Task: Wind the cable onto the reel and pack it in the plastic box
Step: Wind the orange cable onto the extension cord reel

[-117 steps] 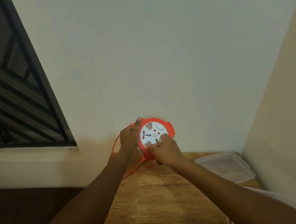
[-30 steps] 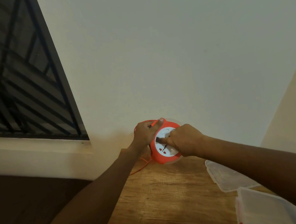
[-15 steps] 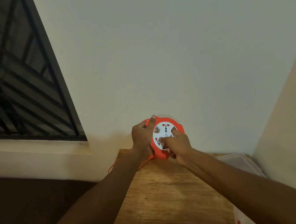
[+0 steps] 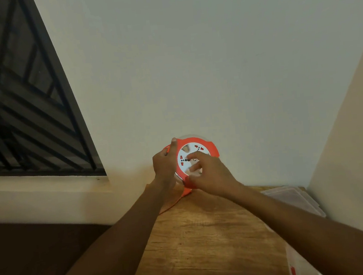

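An orange cable reel [image 4: 211, 147] with a white socket face stands on edge at the far side of the wooden table [image 4: 199, 242], near the wall. My left hand [image 4: 164, 164] grips its left rim, thumb on top. My right hand [image 4: 208, 174] lies over the white face, fingers pressed on it and on the lower rim. A stretch of orange cable [image 4: 171, 204] runs from under the reel along my left forearm; most of it is hidden. A clear plastic box lid [image 4: 292, 197] lies flat at the right. A corner of the plastic box [image 4: 299, 268] shows at the bottom right.
A pale wall stands directly behind the reel and another wall closes the right side. A dark barred window [image 4: 18, 108] with a sill is at the left. The table's left edge drops to dark floor.
The white face has turned under my right hand, whose fingers have shifted lower on it. My left hand keeps its hold on the rim. The view has swung slightly.
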